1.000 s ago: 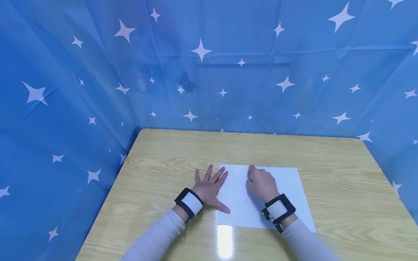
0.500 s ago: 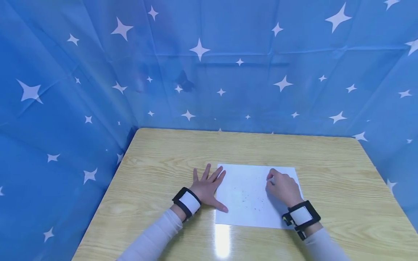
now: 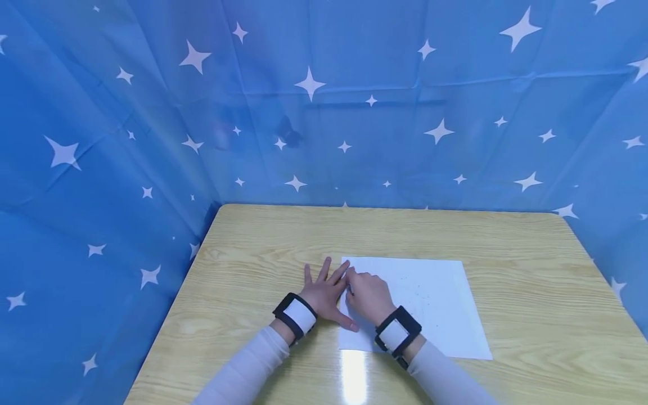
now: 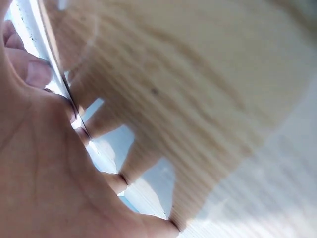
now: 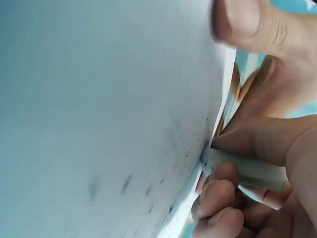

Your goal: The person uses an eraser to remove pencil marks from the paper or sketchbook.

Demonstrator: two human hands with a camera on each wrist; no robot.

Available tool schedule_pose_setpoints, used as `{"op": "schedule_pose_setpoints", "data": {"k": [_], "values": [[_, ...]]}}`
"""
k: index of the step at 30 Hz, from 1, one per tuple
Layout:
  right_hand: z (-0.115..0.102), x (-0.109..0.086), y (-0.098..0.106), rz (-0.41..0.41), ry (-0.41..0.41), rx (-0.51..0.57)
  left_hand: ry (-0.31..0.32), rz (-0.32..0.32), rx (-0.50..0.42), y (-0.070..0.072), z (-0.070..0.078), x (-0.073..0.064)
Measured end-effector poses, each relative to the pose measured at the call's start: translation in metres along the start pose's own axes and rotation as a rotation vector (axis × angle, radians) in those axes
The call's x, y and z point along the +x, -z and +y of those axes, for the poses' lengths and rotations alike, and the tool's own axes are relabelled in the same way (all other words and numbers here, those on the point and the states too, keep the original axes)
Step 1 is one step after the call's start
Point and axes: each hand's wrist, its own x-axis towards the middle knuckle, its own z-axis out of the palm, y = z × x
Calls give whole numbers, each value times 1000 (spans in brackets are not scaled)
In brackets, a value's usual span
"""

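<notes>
A white sheet of paper lies on the wooden table. My left hand is flat over its left edge, fingers spread and thumb on the sheet. Close beside those fingers, my right hand is curled at the paper's left part. In the right wrist view it pinches a small whitish eraser between thumb and fingers, one end down at the paper. Dark crumbs are scattered over the sheet. From the head, the right fingers hide the eraser.
The wooden table reaches around the paper on all sides. A blue curtain with white stars hangs behind it and along the left. Light glares off the tabletop below the sheet.
My right hand first slid right across the paper, then came back left to beside the left hand, still pinching the eraser. The left hand has stayed on the paper's edge.
</notes>
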Motion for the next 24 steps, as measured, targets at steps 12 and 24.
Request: {"op": "schedule_pose_setpoints", "data": {"k": [12, 24], "values": [[105, -49, 48, 7, -315, 4, -17, 31, 12, 3, -3, -4], [7, -10, 4, 0, -33, 21, 5, 25, 33, -4, -1, 1]]}}
